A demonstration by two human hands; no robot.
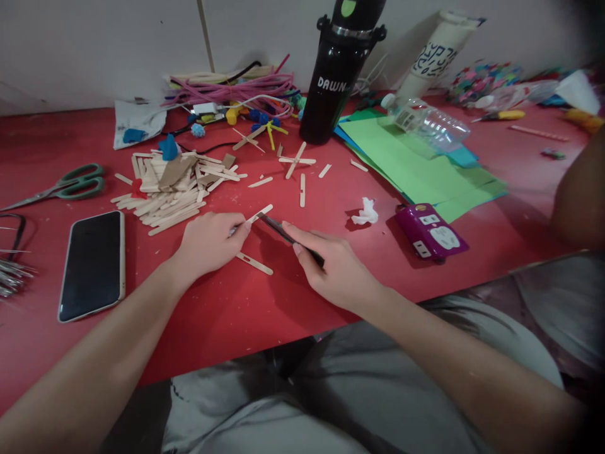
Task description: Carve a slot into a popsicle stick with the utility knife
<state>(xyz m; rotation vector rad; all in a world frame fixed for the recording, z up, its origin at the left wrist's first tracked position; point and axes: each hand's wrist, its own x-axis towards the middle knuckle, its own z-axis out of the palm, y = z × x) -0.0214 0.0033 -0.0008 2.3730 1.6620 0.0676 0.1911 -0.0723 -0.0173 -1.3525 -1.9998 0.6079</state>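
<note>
Near the front of the red table, my left hand pinches a wooden craft stick, its free end pointing away to the right. My right hand is closed round a dark craft knife, and the tip meets the stick just beyond my left fingertips. Below them lies another craft stick with slots cut in it, partly under my left hand. A notched stick and two crossed sticks lie farther back. To the left is a heap of craft sticks with brown scraps.
Green scissors and a phone lie left. A black tumbler stands behind, near pipe cleaners. Right are green paper sheets, a plastic bottle, crumpled tissue and a purple power adapter. Another person's arm shows.
</note>
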